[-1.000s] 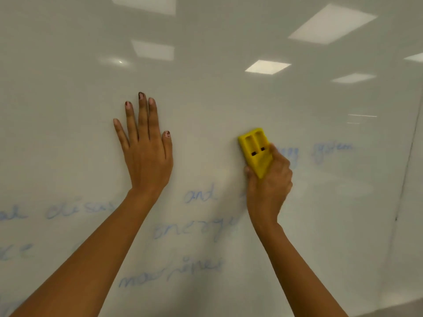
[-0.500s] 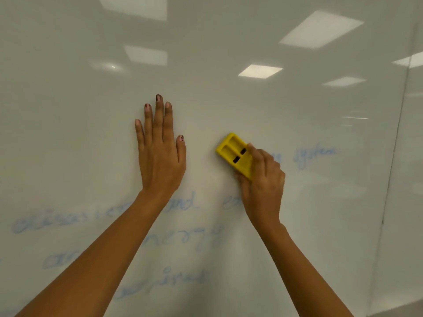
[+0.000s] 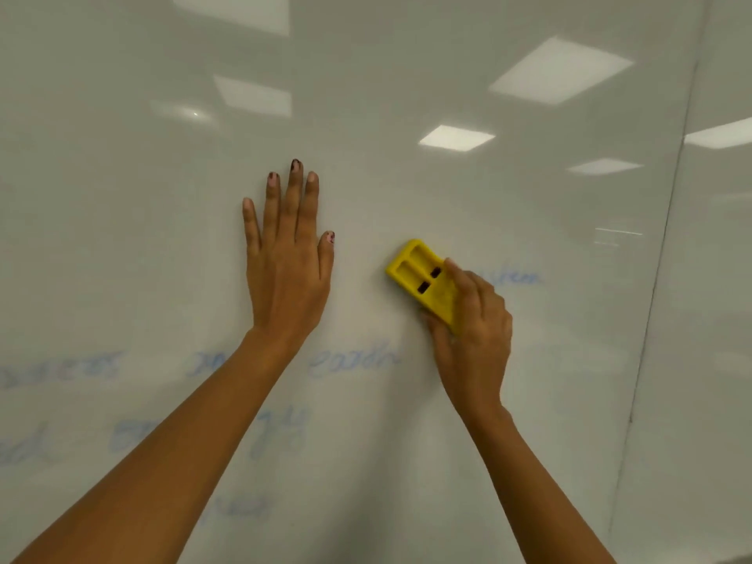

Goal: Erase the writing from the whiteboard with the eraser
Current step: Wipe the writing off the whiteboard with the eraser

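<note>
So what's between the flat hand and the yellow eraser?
Just bare, clean whiteboard between the left hand and the eraser, seen in the head view.

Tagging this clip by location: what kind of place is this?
Probably an office or classroom: a large whiteboard with faint blue writing, a yellow eraser, and square ceiling lights reflected in the board.

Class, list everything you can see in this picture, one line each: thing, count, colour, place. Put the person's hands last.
whiteboard: one, white, fills the view
side panel: one, white, far right
writing: several faint words, blue, mostly across the lower board, one word right of the eraser
light reflections: several, white, upper board
eraser: one, yellow, against the board, centre right
left hand: one, flat on the board, fingers straight
right hand: one, grips the eraser
</note>
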